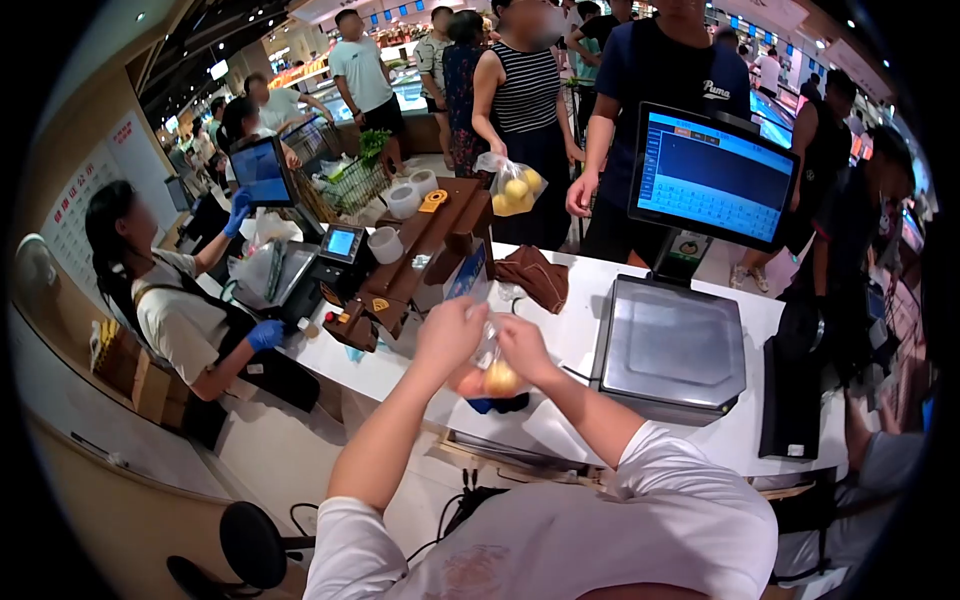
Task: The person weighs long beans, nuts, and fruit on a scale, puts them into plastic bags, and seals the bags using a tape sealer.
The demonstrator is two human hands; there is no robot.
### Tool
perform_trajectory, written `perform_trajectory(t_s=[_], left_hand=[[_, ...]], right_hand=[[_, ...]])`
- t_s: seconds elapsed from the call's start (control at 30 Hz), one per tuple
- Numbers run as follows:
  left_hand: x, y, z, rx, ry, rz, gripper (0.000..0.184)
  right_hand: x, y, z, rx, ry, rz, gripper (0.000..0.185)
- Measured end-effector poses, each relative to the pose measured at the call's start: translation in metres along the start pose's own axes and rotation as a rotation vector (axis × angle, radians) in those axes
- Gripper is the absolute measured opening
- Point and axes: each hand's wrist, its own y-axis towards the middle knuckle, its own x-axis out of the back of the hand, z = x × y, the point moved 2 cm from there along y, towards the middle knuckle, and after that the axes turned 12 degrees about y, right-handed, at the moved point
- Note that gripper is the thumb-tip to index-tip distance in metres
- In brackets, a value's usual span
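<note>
Both my hands are closed on the gathered top of a clear plastic bag (pixel 489 376) holding yellow and reddish round items that look like fruit. My left hand (pixel 452 332) grips the bag's neck from the left, and my right hand (pixel 521 346) pinches it from the right, close beside. The bag hangs over the near edge of the white counter (pixel 560 425), with a dark blue object (pixel 497 404) just below it. A brown cloth (pixel 535 277) lies crumpled beyond my hands. To the right stands a scale with a metal plate (pixel 674 340).
A tilted monitor (pixel 714 178) rises behind the scale. Left of my hands is a brown stand (pixel 432 240) with white rolls. A person across the counter holds a bag of yellow fruit (pixel 516 187). A blue-gloved co-worker (pixel 185 300) is at the left. Black stool (pixel 252 545) lower left.
</note>
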Motion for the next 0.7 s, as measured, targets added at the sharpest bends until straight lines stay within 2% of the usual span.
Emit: perform_trajectory(t_s=[0.07, 0.1, 0.2, 0.27, 0.33, 0.37, 0.4, 0.47, 0.53, 0.6, 0.7], left_hand=[[-0.04, 0.023, -0.008, 0.009, -0.182, -0.014, 0.037], [-0.06, 0.031, -0.014, 0.027, -0.214, -0.004, 0.036], [-0.115, 0.06, -0.032, 0.057, -0.287, 0.027, 0.034], [-0.152, 0.078, -0.04, 0.051, -0.31, 0.057, 0.033], [-0.182, 0.1, -0.048, 0.077, -0.354, -0.001, 0.031], [-0.195, 0.11, -0.049, 0.089, -0.373, -0.029, 0.031], [-0.203, 0.119, -0.051, 0.117, -0.428, -0.042, 0.032], [-0.218, 0.13, -0.053, 0.176, -0.537, -0.059, 0.035], [-0.232, 0.137, -0.051, 0.141, -0.462, -0.074, 0.034], [-0.238, 0.13, -0.051, 0.066, -0.404, -0.111, 0.035], [-0.243, 0.115, -0.053, 0.205, -0.386, 0.054, 0.038]], right_hand=[[0.034, 0.008, -0.008, -0.157, -0.152, 0.071, 0.019], [0.046, 0.012, -0.009, -0.154, -0.182, 0.023, 0.016], [0.091, 0.021, -0.071, -0.066, -0.301, 0.013, 0.018], [0.119, 0.03, -0.077, -0.07, -0.402, -0.038, 0.027], [0.14, 0.041, -0.067, -0.061, -0.548, -0.101, 0.032], [0.151, 0.048, -0.059, -0.158, -0.538, -0.124, 0.035], [0.166, 0.058, -0.058, -0.109, -0.593, -0.141, 0.031], [0.183, 0.078, -0.017, -0.084, -0.407, -0.29, 0.028], [0.19, 0.111, 0.011, 0.054, -0.43, -0.357, 0.024], [0.181, 0.147, 0.028, -0.02, -0.48, -0.194, 0.027], [0.16, 0.196, -0.015, -0.045, -0.65, 0.041, 0.048]])
